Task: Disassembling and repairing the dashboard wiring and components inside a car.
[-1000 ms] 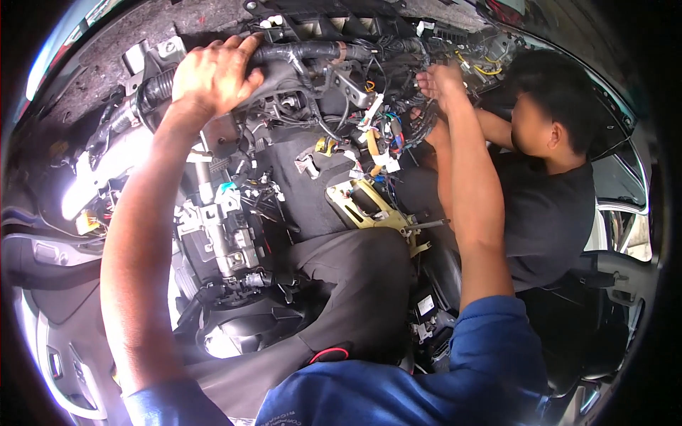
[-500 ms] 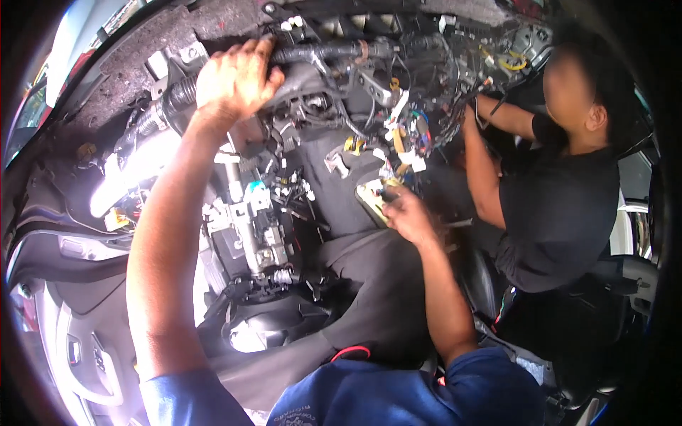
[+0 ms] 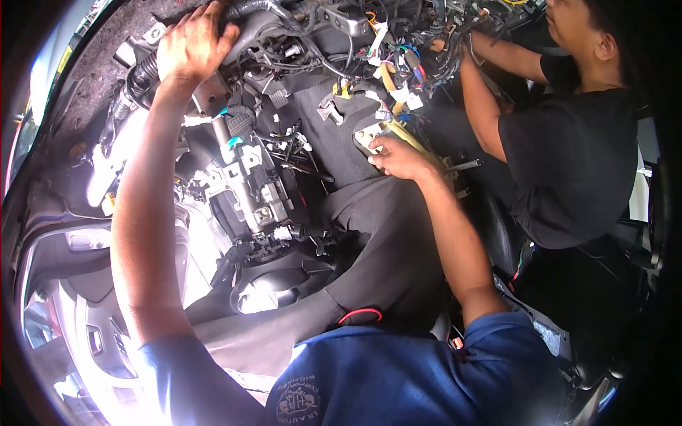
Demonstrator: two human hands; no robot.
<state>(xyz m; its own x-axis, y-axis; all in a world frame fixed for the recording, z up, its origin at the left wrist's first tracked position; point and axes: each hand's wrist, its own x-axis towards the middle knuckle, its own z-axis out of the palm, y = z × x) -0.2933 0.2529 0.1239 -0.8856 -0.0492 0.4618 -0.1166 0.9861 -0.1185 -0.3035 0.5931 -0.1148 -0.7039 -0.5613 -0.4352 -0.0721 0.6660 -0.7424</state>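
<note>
My left hand (image 3: 188, 55) rests high on the left, its fingers curled over a black-wrapped wiring harness (image 3: 266, 8) that runs along the stripped dashboard frame. The fingertips are hidden behind it. Right of centre, my right hand (image 3: 399, 157) has bent fingers and thumb close together against a pale yellowish metal bracket (image 3: 366, 135). Anything pinched between them is hidden. Just beyond the bracket hang white connectors (image 3: 405, 99) and a bundle of loose coloured wires (image 3: 412, 60).
A bare steering column (image 3: 252, 188) stands between my arms, with a black rounded part (image 3: 284, 280) at its near end. To the right, a person in a black shirt (image 3: 568, 160) reaches into the wiring. The car door (image 3: 92, 319) is on the left.
The view has tipped downward and closer, so the dashboard sits higher. My left hand stays on the harness. My right hand's fingers have shifted lower along the pale bracket.
</note>
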